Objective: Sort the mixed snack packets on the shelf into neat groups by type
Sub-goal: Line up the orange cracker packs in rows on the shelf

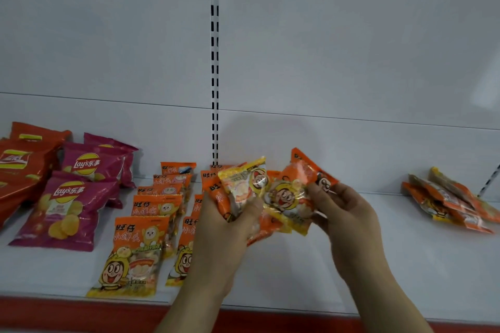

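Observation:
Both hands hold a bunch of small orange and yellow snack packets above the middle of the white shelf. My left hand grips several of them from the left. My right hand pinches the packets on the right side of the bunch. Rows of the same orange packets lie flat left of my hands; the left forearm hides part of the second row. Purple Lay's bags and red bags lie further left.
A loose pile of orange packets lies at the shelf's far right. A slotted upright runs down the white back panel. The shelf's red front edge crosses the bottom.

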`<state>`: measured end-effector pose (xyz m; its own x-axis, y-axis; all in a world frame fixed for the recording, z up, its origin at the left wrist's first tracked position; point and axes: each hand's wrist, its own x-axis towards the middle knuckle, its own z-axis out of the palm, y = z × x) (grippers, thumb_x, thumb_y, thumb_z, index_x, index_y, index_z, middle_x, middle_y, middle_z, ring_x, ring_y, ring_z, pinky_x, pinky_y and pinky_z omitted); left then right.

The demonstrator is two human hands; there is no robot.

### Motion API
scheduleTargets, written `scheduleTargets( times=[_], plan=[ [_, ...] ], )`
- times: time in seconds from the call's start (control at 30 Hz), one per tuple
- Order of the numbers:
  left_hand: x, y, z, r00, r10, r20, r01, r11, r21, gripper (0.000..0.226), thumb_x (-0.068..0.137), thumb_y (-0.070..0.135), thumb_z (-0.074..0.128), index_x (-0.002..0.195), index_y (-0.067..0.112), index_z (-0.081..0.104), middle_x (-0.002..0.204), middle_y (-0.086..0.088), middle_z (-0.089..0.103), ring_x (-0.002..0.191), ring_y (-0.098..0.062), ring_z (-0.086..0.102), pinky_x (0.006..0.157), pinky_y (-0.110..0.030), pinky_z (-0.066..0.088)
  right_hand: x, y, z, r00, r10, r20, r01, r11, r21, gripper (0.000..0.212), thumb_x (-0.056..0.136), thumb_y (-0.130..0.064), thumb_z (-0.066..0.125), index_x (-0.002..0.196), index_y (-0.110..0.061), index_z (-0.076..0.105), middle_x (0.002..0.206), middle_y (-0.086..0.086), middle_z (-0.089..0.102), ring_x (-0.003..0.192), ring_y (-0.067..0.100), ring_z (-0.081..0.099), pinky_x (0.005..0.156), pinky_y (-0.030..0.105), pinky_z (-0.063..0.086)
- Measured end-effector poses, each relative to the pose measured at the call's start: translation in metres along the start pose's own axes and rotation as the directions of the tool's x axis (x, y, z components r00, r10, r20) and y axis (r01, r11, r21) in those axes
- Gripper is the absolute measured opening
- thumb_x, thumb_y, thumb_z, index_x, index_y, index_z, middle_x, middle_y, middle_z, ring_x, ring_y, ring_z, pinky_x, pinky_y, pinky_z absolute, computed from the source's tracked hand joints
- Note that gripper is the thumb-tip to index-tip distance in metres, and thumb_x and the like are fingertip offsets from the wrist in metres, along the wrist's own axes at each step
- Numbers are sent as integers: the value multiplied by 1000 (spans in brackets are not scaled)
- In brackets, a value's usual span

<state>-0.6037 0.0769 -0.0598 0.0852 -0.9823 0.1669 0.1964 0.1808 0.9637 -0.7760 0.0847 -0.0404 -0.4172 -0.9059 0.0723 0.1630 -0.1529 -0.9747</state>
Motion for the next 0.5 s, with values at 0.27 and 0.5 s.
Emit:
scheduleTargets(
  times=[0.27, 0.5],
  plan=[
    [11, 6, -29, 994, -48, -101, 41, 997, -71, 38, 89, 19, 77, 123, 29, 64, 108, 8, 79, 95, -25, 78, 83, -54, 62, 48, 45, 1, 995, 59, 81, -3, 824, -566, 20, 85, -24, 77, 104, -19, 71, 82, -2, 76, 71, 16, 74, 72, 41, 63],
    [8, 0, -32, 990, -96, -103, 86, 992, -89, 46, 86, 23, 80, 126, 34, 62, 112, 8, 78, 96, -21, 78, 84, -53, 63, 50, 59, 18, 992, 3, 130, 106, 553, -826, 42, 88, -46, 71, 120, -24, 54, 82, -15, 60, 71, 0, 56, 56, 17, 39]
  ],
)
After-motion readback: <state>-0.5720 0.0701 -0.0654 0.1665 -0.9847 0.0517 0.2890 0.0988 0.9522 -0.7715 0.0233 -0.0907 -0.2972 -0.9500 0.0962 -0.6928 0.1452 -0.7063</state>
